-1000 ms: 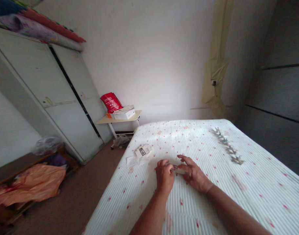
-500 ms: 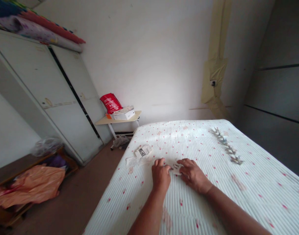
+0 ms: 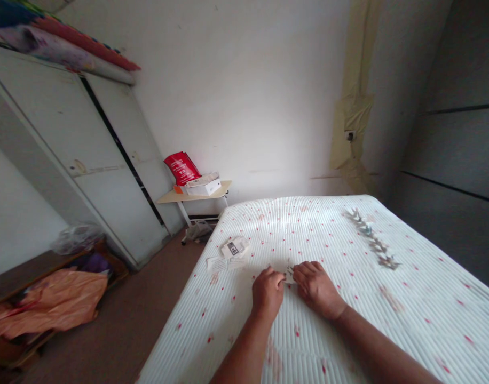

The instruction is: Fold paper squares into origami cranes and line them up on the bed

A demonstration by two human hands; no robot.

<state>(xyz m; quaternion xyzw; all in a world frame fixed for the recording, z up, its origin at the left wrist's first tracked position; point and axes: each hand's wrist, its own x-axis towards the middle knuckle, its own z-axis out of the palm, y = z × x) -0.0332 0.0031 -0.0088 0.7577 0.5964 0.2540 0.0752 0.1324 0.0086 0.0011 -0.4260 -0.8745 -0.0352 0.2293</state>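
Between my two hands is a small piece of printed paper (image 3: 290, 274), low over the striped, red-dotted bed cover (image 3: 308, 341). My left hand (image 3: 267, 290) pinches its left edge with curled fingers. From the other side, my right hand (image 3: 317, 288) grips it, fingers bent over its right edge. Most of the paper is hidden by the fingers. Further left on the bed lie several printed paper pieces (image 3: 235, 247). A row of small folded paper shapes (image 3: 377, 245) runs along the right part of the bed.
Beyond the bed's far left corner stands a small table (image 3: 170, 198) with a red bag (image 3: 182, 168) and a white box (image 3: 206, 186). A cabinet (image 3: 108, 192) is at the left, near an orange plastic bag (image 3: 56, 301). A wall socket (image 3: 350, 136) is at the back.
My left hand has moved slightly right and its fingers have curled in more. The fingers of my right hand have closed further over the paper, and less of it shows.
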